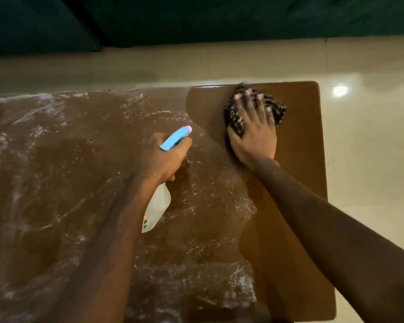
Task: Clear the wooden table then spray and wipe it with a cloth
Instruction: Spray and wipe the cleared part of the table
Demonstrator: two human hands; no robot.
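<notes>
Pressing a dark, pale-striped cloth point(234, 117) flat near the far right corner of the wooden table point(301, 141) with the right hand point(254, 138), fingers point(250, 101) spread; gripping a white, blue-headed spray bottle point(159, 203) in the left hand point(163, 159), curled round its neck; lying wet and white-streaked leftward, wiped brown rightward; bordering cream floor tiles point(371, 141).

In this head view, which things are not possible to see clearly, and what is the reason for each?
All in the head view:
Label on the spray bottle: too small and blurred to read.
Bottle's trigger: hidden by the left hand.
Middle of the cloth: covered by the right hand.
Left and near sides of the table: cut off by the picture edges.
</notes>
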